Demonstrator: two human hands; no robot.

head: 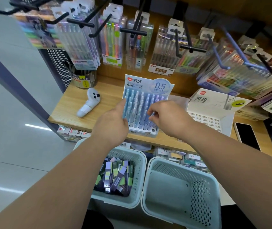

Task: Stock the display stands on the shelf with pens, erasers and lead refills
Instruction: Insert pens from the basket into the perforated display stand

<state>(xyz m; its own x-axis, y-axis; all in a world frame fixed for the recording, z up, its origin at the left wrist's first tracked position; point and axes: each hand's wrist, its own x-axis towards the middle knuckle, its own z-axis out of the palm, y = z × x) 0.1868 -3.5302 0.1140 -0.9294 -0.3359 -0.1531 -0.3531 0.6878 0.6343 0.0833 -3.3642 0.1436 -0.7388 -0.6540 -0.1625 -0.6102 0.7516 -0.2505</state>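
Note:
A white pen display stand [148,87] marked 0.5 mm stands on the wooden shelf [66,106], filled with several pale blue pens [137,103]. My left hand [113,123] rests against the stand's left side, index finger stretched along the edge. My right hand [166,116] pinches one pen in the stand's right rows with curled fingers. To the right stands a white lead refill stand [214,111] whose slots look empty. The left basket [123,176] below holds several lead refill boxes [117,176]. The right basket [181,194] holds nothing.
Packs of pens hang from black hooks [132,32] above the shelf. A white controller [89,103] lies at the shelf's left, a pen cup [84,78] behind it. A black phone [247,135] lies at the right. Boxed goods fill the lower shelf [181,157].

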